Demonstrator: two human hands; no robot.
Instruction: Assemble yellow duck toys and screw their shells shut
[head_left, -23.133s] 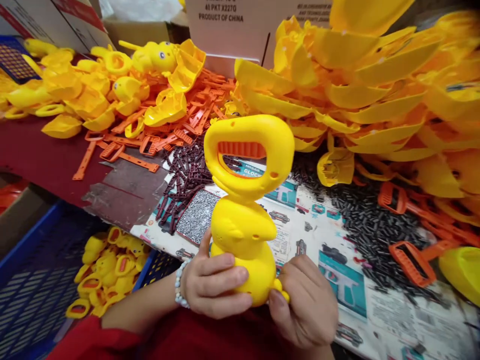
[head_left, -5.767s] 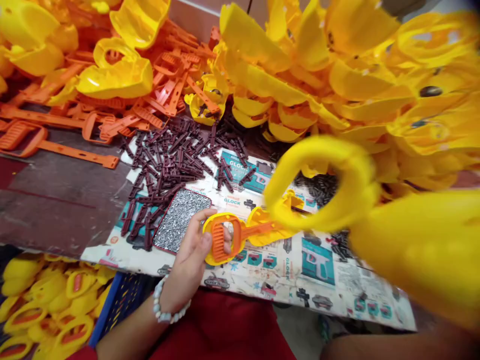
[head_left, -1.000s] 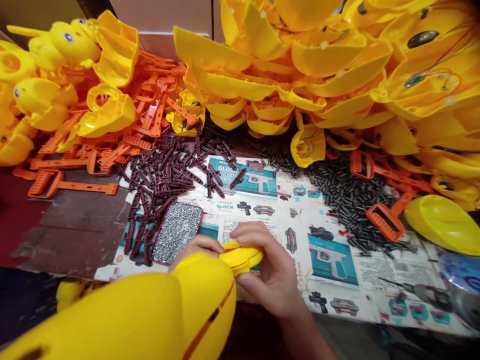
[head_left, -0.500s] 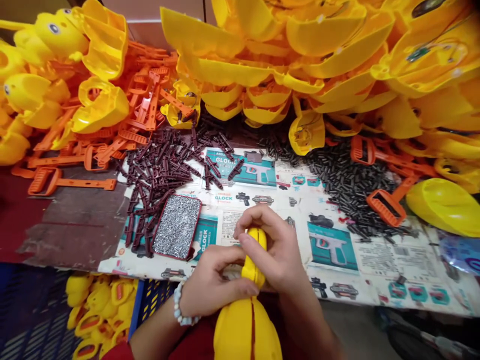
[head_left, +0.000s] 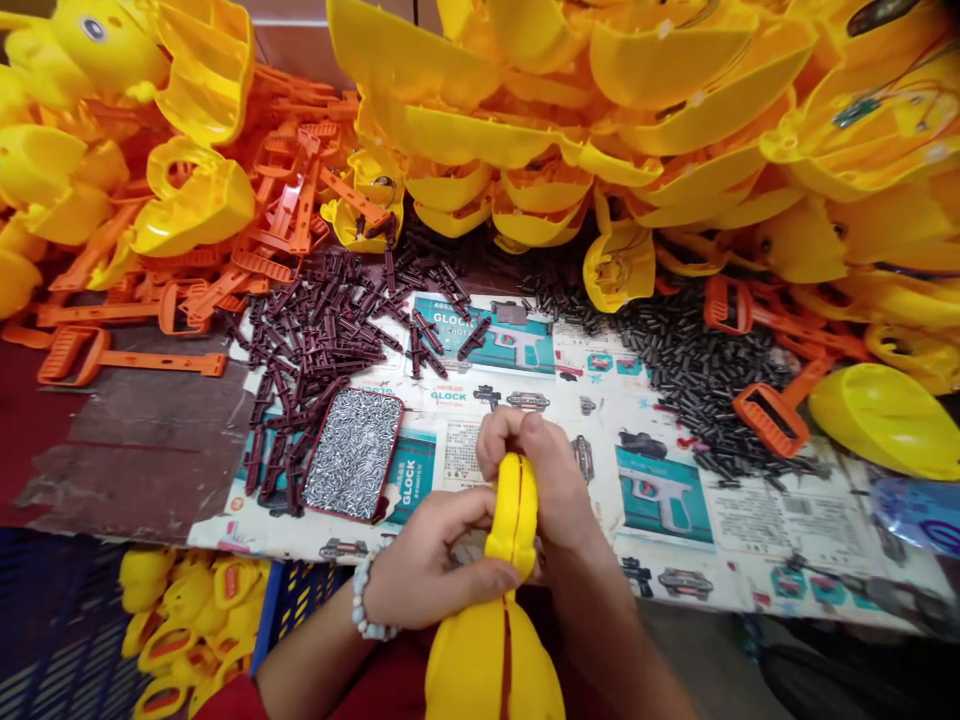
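Observation:
A yellow plastic toy shell (head_left: 487, 660) with a looped handle (head_left: 514, 500) is at the bottom centre, close to my body. A reddish gap runs along the seam between its two halves. My left hand (head_left: 427, 570), with a beaded bracelet at the wrist, grips the toy where the handle meets the body, thumb across it. Curled around the handle's far end is my right hand (head_left: 544, 480), its thumb bent up by the index finger. The right hand's lower fingers are partly hidden. A tray of small silver screws (head_left: 356, 455) lies to the left of the hands.
Dark brown plastic parts (head_left: 322, 330) are heaped behind the tray, black cylindrical pieces (head_left: 697, 370) at right. Orange handled parts (head_left: 150, 360) lie left. Yellow half shells (head_left: 480, 130) are stacked along the back. A blue crate (head_left: 274, 610) with yellow toys stands lower left.
My right thumb has lifted off the side of the handle and now bends up by the index finger, exposing more of the handle. My left hand keeps its hold.

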